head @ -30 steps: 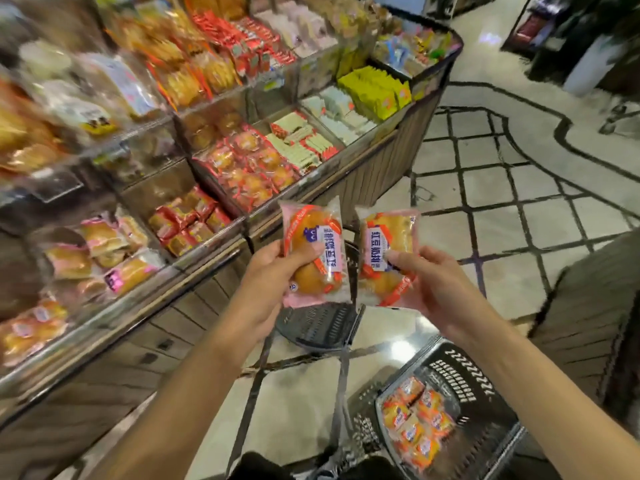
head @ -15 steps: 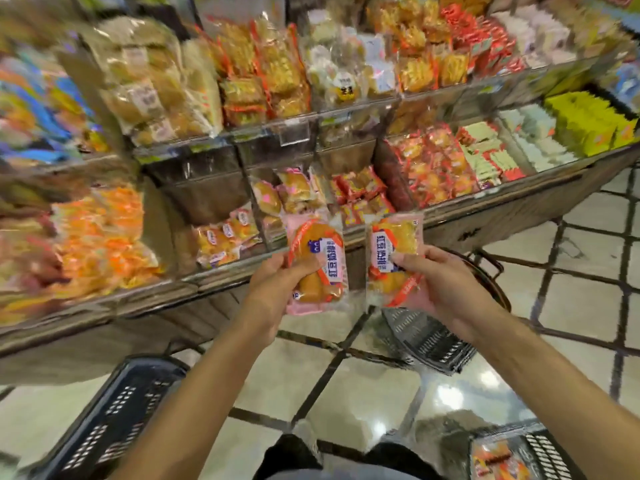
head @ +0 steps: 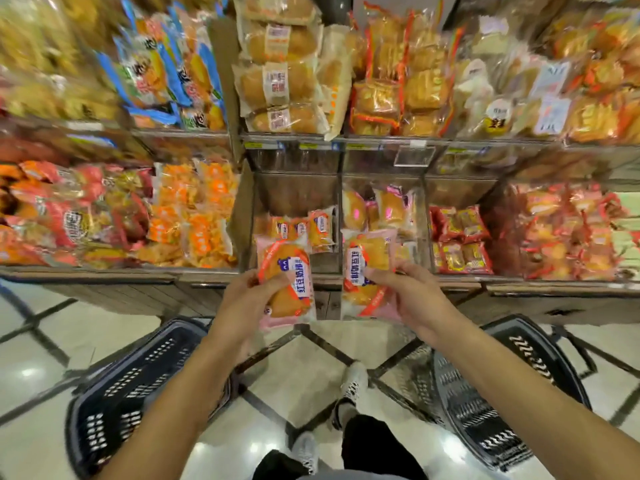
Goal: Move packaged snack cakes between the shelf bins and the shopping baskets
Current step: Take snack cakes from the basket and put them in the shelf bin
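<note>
The left hand [head: 242, 299] grips one pink-wrapped snack cake [head: 289, 282]; the right hand [head: 408, 289] grips another [head: 365, 271]; both hover just before the lower shelf bins [head: 298, 195]; likely best to reach well in before releasing, so neither packet slides out.

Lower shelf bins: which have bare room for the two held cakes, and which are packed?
The bin behind the left hand is bare toward the back, above its few orange packs. The pink-pack bin has less room. The red-pack bin and the left-side orange bags are crowded. Both floor baskets look open.
</note>
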